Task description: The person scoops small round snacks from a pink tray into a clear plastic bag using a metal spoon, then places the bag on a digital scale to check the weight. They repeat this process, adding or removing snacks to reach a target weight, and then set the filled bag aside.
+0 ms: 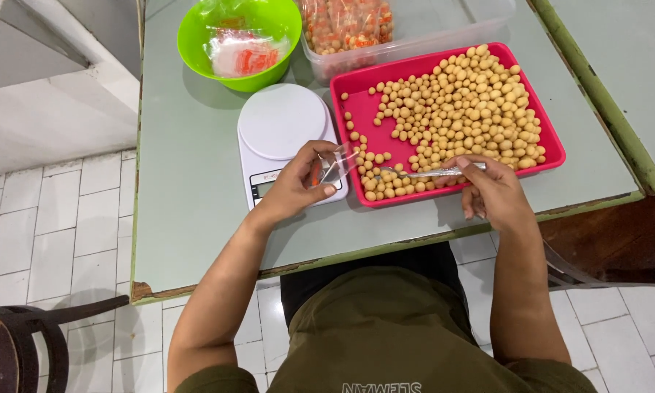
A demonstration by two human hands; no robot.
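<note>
The left hand (298,185) pinches a small clear plastic bag (335,166) over the white kitchen scale (284,124), near the counter's (189,182) front edge. The right hand (491,191) is closed around a metal spoon (422,173), its tip among the round tan snack balls (466,102) in the pink tray (553,149). A green bowl (196,44) sits toward the back edge.

Both hands (298,185) (491,189) forward (fingers curled)
</note>
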